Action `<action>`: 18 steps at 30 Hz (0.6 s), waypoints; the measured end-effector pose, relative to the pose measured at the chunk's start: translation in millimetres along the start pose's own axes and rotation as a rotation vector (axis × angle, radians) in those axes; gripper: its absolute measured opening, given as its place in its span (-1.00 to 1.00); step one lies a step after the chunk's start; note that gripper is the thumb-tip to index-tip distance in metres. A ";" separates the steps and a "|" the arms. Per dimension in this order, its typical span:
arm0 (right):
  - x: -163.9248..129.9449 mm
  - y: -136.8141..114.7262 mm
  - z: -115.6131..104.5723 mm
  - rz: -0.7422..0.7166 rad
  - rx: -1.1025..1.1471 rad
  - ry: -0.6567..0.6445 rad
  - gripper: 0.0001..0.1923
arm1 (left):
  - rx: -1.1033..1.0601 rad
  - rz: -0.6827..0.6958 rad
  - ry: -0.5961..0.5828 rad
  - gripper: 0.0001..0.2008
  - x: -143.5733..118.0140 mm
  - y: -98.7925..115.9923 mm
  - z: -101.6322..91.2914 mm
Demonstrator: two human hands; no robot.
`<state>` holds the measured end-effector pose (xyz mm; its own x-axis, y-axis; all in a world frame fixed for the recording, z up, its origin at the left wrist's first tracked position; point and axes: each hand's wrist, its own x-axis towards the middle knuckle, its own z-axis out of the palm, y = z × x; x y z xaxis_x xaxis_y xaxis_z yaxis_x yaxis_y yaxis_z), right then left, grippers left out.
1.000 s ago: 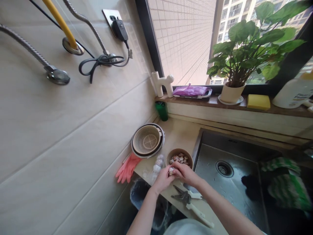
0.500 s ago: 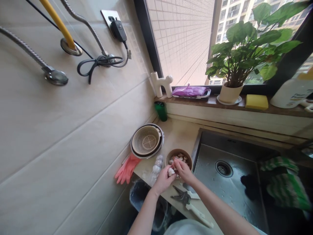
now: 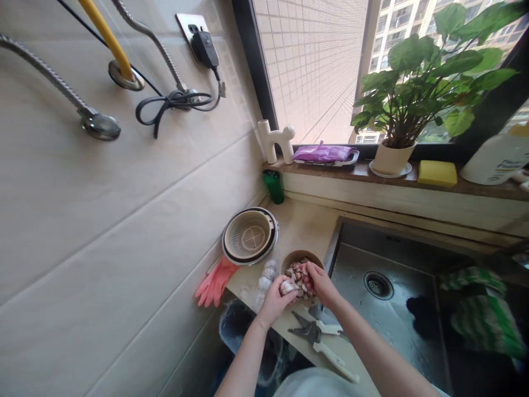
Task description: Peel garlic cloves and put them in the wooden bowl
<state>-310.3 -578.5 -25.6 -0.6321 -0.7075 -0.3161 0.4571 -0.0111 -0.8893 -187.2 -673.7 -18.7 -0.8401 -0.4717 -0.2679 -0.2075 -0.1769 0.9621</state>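
Observation:
My left hand [image 3: 273, 302] holds a whitish garlic bulb [image 3: 286, 287] between thumb and fingers, at the near left edge of a round tan basket [image 3: 296, 256]. Garlic cloves [image 3: 298, 271], some pinkish and some pale, fill the basket. Over its right side is my right hand [image 3: 323, 284], fingertips pinched together among the cloves; anything between them is too small to make out. Several white garlic bulbs [image 3: 266, 275] in a net or clear wrap lie just left of the basket. Kitchen shears [image 3: 317, 334] with white handles rest below the hands.
Nested strainer bowls [image 3: 248, 237] stand by the wall, pink rubber gloves [image 3: 215, 282] beside them. A steel sink [image 3: 355, 264] lies to the right, with a green striped cloth [image 3: 483, 314]. Below the counter's edge is a lined bin [image 3: 235, 325]. A potted plant [image 3: 394, 157] stands on the sill.
My right hand has pulled away from the garlic bulb and moved right over the basket, uncovering more cloves. The left hand still holds the bulb. The view has shifted slightly.

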 end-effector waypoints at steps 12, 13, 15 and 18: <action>-5.4 -3.8 -0.3 0.024 0.027 -0.076 -0.62 | 0.003 0.009 0.020 -0.61 -2.3 -1.9 -3.0; -4.5 -3.1 -1.9 -0.025 -0.083 -0.033 -0.61 | 0.008 0.008 0.033 -0.60 -2.5 -2.1 -3.9; -4.3 -1.9 -4.7 -0.163 -0.361 0.069 -0.59 | 0.013 -0.001 0.055 -0.58 -3.0 -2.8 -5.9; -10.2 -0.2 -3.0 -0.319 -0.664 0.087 -0.65 | 0.021 0.008 0.063 -0.61 -4.4 -4.1 -9.1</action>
<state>-305.8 -569.1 -23.2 -0.7310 -0.6823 -0.0093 -0.2143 0.2425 -0.9462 -178.1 -678.8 -21.9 -0.8086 -0.5269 -0.2619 -0.2117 -0.1547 0.9650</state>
